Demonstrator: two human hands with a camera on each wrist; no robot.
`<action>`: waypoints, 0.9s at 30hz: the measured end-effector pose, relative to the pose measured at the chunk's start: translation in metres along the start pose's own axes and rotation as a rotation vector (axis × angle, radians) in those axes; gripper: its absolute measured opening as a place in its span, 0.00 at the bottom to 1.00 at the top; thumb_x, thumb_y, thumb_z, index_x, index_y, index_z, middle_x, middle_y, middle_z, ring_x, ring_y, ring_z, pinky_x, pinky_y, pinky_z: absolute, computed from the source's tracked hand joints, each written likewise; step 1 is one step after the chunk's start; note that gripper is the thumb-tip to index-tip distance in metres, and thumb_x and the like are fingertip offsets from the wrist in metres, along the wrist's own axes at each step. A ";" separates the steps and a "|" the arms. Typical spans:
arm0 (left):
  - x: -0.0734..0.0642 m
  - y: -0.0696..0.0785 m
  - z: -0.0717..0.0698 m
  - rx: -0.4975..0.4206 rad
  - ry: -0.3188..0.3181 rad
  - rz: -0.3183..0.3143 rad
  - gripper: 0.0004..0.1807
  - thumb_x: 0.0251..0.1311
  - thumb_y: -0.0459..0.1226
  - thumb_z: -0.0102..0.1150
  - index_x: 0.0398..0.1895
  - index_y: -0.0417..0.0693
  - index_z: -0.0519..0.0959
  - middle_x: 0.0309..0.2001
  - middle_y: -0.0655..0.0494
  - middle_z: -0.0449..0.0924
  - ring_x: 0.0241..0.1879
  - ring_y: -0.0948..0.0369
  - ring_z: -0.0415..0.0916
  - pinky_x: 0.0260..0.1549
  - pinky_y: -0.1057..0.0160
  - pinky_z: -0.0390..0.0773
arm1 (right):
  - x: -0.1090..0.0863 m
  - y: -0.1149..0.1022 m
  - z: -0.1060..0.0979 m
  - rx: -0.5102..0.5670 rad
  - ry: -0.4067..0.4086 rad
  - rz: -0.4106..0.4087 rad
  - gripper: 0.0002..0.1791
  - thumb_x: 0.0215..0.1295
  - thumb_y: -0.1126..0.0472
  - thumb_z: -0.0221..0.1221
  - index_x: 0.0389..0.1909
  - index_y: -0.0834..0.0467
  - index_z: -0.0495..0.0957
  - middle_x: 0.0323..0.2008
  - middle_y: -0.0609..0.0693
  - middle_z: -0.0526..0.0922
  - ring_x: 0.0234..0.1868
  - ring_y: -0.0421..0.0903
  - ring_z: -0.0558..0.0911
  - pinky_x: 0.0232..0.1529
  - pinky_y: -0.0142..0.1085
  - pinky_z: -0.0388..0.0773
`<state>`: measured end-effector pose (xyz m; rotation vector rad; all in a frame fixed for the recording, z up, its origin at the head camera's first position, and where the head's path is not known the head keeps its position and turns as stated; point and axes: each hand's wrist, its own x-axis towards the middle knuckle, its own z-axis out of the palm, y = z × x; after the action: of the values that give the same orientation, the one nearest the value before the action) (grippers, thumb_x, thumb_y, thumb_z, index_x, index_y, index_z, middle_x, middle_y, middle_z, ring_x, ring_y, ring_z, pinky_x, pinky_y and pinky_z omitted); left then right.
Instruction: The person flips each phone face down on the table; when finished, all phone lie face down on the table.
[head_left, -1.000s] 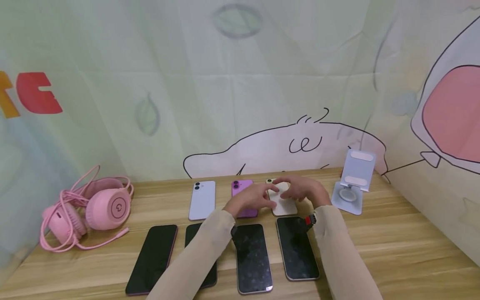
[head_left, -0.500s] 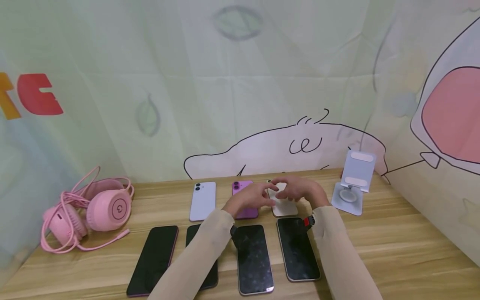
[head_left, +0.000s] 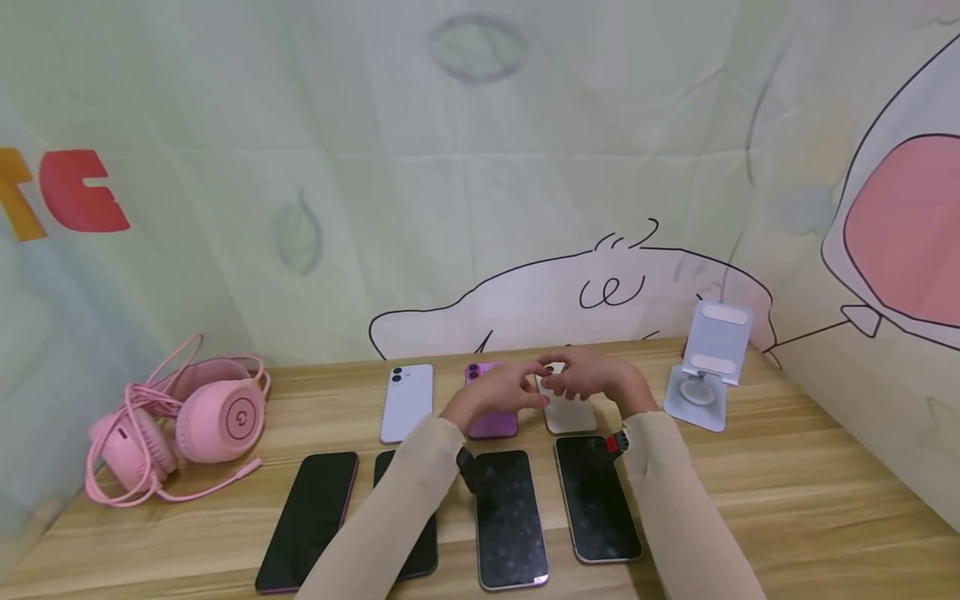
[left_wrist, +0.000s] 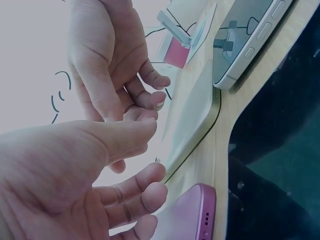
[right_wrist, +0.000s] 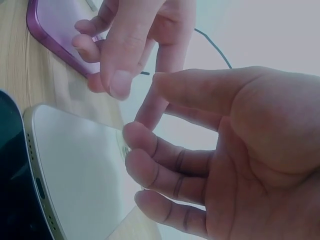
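A cream phone (head_left: 570, 415) lies back side up in the far row, partly hidden by my hands. Above it, my left hand (head_left: 502, 390) and right hand (head_left: 592, 375) come together, index fingers meeting or overlapping in the head view. Both wrist views show nothing in either palm, the fingers loosely bent. The left wrist view has the phone's bottom edge (left_wrist: 200, 131) beyond the fingertips. In the right wrist view, the right fingertips (right_wrist: 142, 167) overlap the phone's camera end. A purple phone (head_left: 491, 423) lies under the left hand, and a pale lilac phone (head_left: 407, 404) farther left.
Closer to me lie several phones with dark screens up: a left one (head_left: 309, 521), one partly under the left sleeve (head_left: 422, 550), a middle one (head_left: 512, 521) and a right one (head_left: 597, 500). Pink headphones (head_left: 225, 421) rest at left. A folding phone stand (head_left: 716, 342) is at right.
My right hand's fingers have drawn up and back over the cream phone, nearer the left hand's fingertips. The left hand has barely shifted. The phones stay where they were.
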<state>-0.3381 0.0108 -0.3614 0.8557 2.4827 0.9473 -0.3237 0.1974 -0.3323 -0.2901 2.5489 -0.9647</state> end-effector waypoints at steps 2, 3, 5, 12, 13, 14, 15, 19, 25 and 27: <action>0.000 0.000 -0.001 -0.005 -0.002 0.002 0.27 0.67 0.42 0.63 0.68 0.50 0.71 0.48 0.48 0.82 0.40 0.56 0.79 0.37 0.61 0.78 | 0.000 -0.002 0.001 0.004 -0.006 -0.007 0.26 0.72 0.56 0.56 0.69 0.55 0.69 0.45 0.57 0.81 0.44 0.53 0.79 0.43 0.43 0.76; 0.000 0.000 -0.001 -0.002 0.000 0.001 0.27 0.67 0.42 0.63 0.68 0.50 0.71 0.49 0.48 0.82 0.40 0.56 0.79 0.37 0.61 0.79 | 0.001 -0.002 0.001 0.005 -0.007 -0.006 0.26 0.72 0.56 0.55 0.70 0.54 0.69 0.45 0.56 0.81 0.44 0.53 0.79 0.44 0.43 0.76; -0.001 0.000 -0.002 0.005 0.004 0.000 0.28 0.67 0.42 0.63 0.69 0.50 0.71 0.51 0.47 0.81 0.40 0.57 0.79 0.38 0.61 0.79 | 0.002 -0.003 0.002 -0.004 -0.012 -0.020 0.26 0.72 0.57 0.55 0.70 0.55 0.68 0.46 0.56 0.81 0.44 0.53 0.79 0.43 0.42 0.76; -0.002 -0.001 -0.004 0.032 0.022 -0.014 0.33 0.66 0.43 0.63 0.72 0.48 0.67 0.52 0.48 0.81 0.42 0.57 0.78 0.43 0.58 0.79 | 0.002 -0.008 0.004 0.029 -0.015 -0.096 0.25 0.73 0.60 0.54 0.69 0.57 0.69 0.41 0.54 0.80 0.40 0.54 0.78 0.37 0.41 0.73; -0.002 -0.001 -0.004 0.034 0.025 -0.016 0.32 0.66 0.43 0.64 0.72 0.47 0.67 0.53 0.48 0.81 0.43 0.57 0.78 0.45 0.57 0.79 | 0.002 -0.009 0.005 0.036 -0.015 -0.104 0.25 0.73 0.59 0.54 0.70 0.57 0.68 0.41 0.54 0.80 0.40 0.54 0.78 0.37 0.41 0.73; -0.002 0.000 -0.004 0.034 0.027 -0.021 0.32 0.66 0.43 0.64 0.71 0.47 0.68 0.54 0.48 0.81 0.45 0.57 0.78 0.46 0.56 0.79 | 0.002 -0.010 0.005 0.037 -0.015 -0.112 0.26 0.73 0.59 0.54 0.70 0.57 0.68 0.40 0.54 0.81 0.41 0.54 0.78 0.38 0.42 0.73; -0.003 0.000 -0.005 0.038 0.029 -0.023 0.31 0.66 0.43 0.63 0.70 0.47 0.69 0.54 0.48 0.80 0.47 0.56 0.78 0.48 0.54 0.79 | 0.002 -0.011 0.006 0.039 -0.016 -0.120 0.26 0.74 0.59 0.54 0.71 0.57 0.67 0.41 0.54 0.81 0.41 0.54 0.78 0.39 0.42 0.74; -0.005 0.001 -0.011 0.066 0.040 -0.042 0.25 0.66 0.43 0.62 0.65 0.48 0.74 0.56 0.47 0.79 0.50 0.53 0.78 0.50 0.51 0.78 | 0.002 -0.014 0.007 0.043 -0.012 -0.152 0.28 0.73 0.59 0.54 0.72 0.57 0.65 0.44 0.54 0.81 0.44 0.55 0.78 0.45 0.46 0.76; -0.012 0.000 -0.021 0.079 0.048 -0.019 0.19 0.67 0.43 0.61 0.59 0.50 0.78 0.55 0.49 0.79 0.49 0.54 0.78 0.45 0.55 0.79 | 0.002 -0.016 0.008 0.039 -0.011 -0.185 0.28 0.73 0.58 0.54 0.72 0.56 0.65 0.45 0.53 0.81 0.46 0.57 0.78 0.48 0.50 0.75; -0.015 0.000 -0.023 0.058 0.044 -0.008 0.19 0.67 0.42 0.61 0.60 0.48 0.78 0.56 0.48 0.79 0.50 0.53 0.77 0.45 0.56 0.79 | 0.001 -0.016 0.008 0.027 -0.004 -0.191 0.28 0.73 0.57 0.55 0.72 0.55 0.66 0.45 0.53 0.81 0.46 0.57 0.78 0.48 0.51 0.74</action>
<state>-0.3388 -0.0102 -0.3433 0.8508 2.5603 0.9047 -0.3204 0.1803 -0.3275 -0.5345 2.5371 -1.0649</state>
